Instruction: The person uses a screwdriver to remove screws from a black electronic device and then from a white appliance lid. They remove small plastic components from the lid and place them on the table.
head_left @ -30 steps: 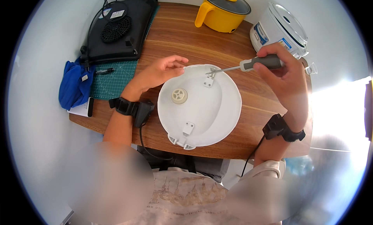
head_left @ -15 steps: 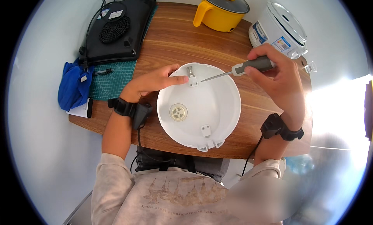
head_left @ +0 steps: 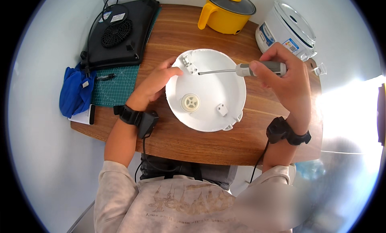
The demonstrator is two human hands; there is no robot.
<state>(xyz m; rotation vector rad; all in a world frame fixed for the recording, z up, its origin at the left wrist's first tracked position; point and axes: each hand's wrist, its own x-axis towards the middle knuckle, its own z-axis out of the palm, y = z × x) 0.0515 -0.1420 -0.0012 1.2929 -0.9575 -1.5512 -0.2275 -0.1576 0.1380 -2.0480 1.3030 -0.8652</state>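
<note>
My left hand (head_left: 155, 81) grips the left rim of a round white plastic lid (head_left: 209, 82), its thumb over the edge and its other fingers partly hidden behind. Inside the lid are a pale slotted round vent (head_left: 190, 103), a white bracket (head_left: 189, 64) near the upper left rim, and a small block with two holes (head_left: 222, 109) at the lower right. My right hand (head_left: 287, 74) is closed around the grey handle of a screwdriver (head_left: 245, 69). Its shaft points left across the lid, with the tip just right of the bracket; whether it touches anything I cannot tell.
At the back stand a yellow pot (head_left: 229, 16) and a white rice cooker (head_left: 281, 30). A black appliance with a fan grille (head_left: 118, 36) lies at the far left on a green cutting mat (head_left: 116, 88). A blue cloth (head_left: 74, 90) is beside the mat.
The lid has turned counterclockwise and shifted away from me, its edge tabs swinging from the bottom to the lower right. The screwdriver's tip has moved left and up, its shaft now nearly level.
</note>
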